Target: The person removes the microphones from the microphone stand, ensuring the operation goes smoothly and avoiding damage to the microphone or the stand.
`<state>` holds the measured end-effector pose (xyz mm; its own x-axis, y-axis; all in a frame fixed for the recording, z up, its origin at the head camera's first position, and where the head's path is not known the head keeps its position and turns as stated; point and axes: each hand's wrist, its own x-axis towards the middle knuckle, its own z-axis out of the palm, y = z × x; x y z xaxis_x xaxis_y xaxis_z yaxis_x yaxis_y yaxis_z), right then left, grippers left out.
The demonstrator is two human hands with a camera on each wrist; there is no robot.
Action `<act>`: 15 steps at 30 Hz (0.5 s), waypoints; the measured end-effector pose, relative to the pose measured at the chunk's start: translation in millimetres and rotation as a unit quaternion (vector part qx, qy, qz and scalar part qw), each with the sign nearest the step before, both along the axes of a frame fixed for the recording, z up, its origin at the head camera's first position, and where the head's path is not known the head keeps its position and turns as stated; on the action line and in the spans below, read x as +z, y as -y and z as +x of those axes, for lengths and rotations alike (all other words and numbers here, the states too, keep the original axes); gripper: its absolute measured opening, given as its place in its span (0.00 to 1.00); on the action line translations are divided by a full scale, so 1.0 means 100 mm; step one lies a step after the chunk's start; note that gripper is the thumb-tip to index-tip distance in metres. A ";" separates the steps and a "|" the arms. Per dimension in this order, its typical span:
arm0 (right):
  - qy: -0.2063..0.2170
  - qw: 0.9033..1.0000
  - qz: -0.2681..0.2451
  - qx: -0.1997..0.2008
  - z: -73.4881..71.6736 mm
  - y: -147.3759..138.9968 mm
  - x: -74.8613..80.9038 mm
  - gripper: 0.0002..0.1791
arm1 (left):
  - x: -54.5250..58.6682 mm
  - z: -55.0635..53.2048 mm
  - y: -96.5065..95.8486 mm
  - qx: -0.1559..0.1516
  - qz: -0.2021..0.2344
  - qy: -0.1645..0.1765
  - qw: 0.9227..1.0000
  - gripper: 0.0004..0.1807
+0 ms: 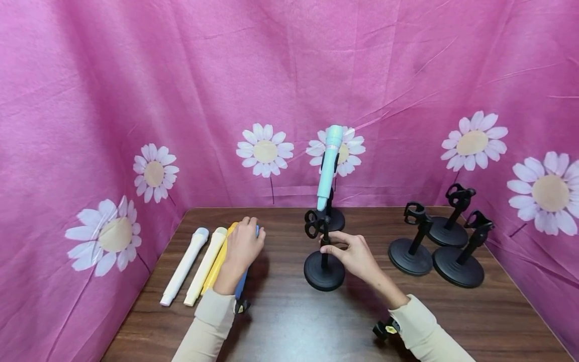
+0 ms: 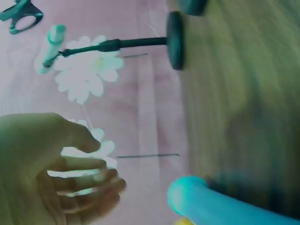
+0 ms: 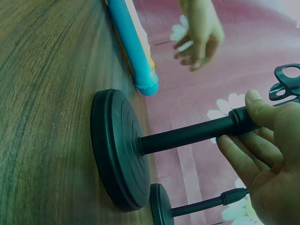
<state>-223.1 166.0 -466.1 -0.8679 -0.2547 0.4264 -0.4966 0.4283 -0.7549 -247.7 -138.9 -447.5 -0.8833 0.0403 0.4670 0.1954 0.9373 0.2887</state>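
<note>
My right hand (image 1: 355, 254) grips the pole of a black microphone stand (image 1: 324, 274) between thumb and fingers. Its round base is at mid-table, and the clip on top holds nothing. My left hand (image 1: 243, 246) hovers over a blue microphone (image 2: 225, 204), fingers loosely bent. The left wrist view shows a gap between that hand and the microphone. Left of the blue one lie a yellow microphone (image 1: 217, 264), a cream microphone (image 1: 205, 266) and a white microphone (image 1: 185, 266). Behind the gripped stand, a mint-green microphone (image 1: 330, 161) sits tilted in the clip of another stand (image 1: 335, 220).
At the right of the wooden table (image 1: 289, 327) three more black stands are grouped: a left one (image 1: 410, 256), a back one (image 1: 448, 231) and a front one (image 1: 459, 266). A pink curtain (image 1: 203, 75) with printed daisies hangs behind and at the sides.
</note>
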 end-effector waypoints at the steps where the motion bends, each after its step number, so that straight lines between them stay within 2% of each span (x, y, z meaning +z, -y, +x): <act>1: 0.002 1.000 -0.001 0.001 0.00 0.00 0.00 0.13 | 0.04 0.01 -0.03 -0.011 0.016 -0.012 1.000 0.10; 4: 0.010 1.000 -0.006 0.003 0.01 0.01 -0.01 0.14 | 0.14 0.04 -0.14 -0.050 0.086 -0.037 0.994 0.07; 5: 0.013 1.000 -0.009 0.005 0.00 0.01 -0.01 0.15 | 0.18 0.05 -0.19 -0.069 0.118 -0.039 0.990 0.07; 7: 0.023 1.000 -0.015 0.007 0.01 0.01 -0.01 0.16 | 0.25 0.08 -0.28 -0.112 0.183 -0.033 0.976 0.08; 9: 0.031 0.999 -0.020 0.007 0.00 0.01 -0.01 0.17 | 0.30 0.11 -0.37 -0.165 0.251 -0.007 0.954 0.09; 11: 0.041 0.999 -0.024 0.005 0.00 0.01 0.00 0.16 | 0.35 0.15 -0.46 -0.217 0.310 0.033 0.925 0.12; 13: 0.053 0.998 -0.029 0.003 0.00 0.01 0.01 0.17 | 0.38 0.18 -0.54 -0.257 0.350 0.074 0.898 0.18; 15: 0.066 0.997 -0.035 0.000 0.00 0.02 0.01 0.19 | 0.39 0.22 -0.62 -0.282 0.373 0.105 0.878 0.24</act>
